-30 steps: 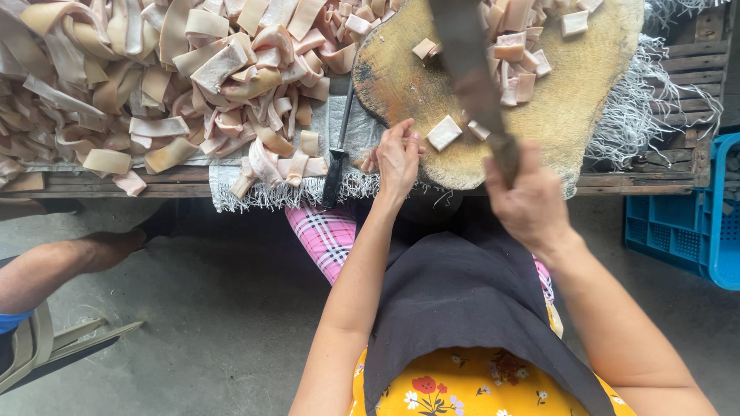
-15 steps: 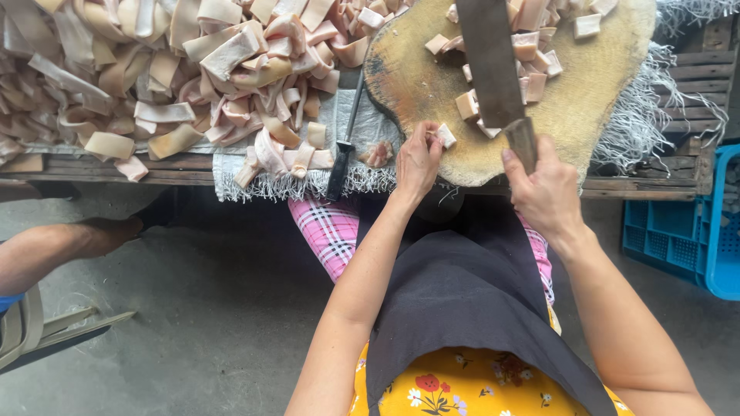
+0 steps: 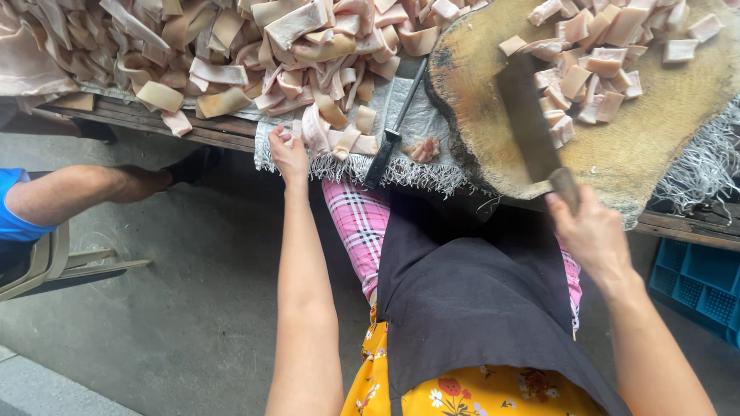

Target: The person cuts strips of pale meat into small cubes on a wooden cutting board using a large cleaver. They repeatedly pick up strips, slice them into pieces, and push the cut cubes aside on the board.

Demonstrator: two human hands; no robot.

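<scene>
Right hand (image 3: 590, 231) fist-closed on cleaver (image 3: 532, 127) handle, blade parked flat on chopping block (image 3: 640, 146) w/ cut pieces; left hand (image 3: 287, 150) pinches a strip (image 3: 312, 127) at pile's near edge.

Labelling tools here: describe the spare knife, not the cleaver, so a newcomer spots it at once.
Find the round wooden chopping block. Just left of it, on the grey fringed cloth, lies the knife, slanting toward the table edge, black handle nearest the person. Unlike the broad cleaver in the right hand, it is slim and unheld.
</scene>
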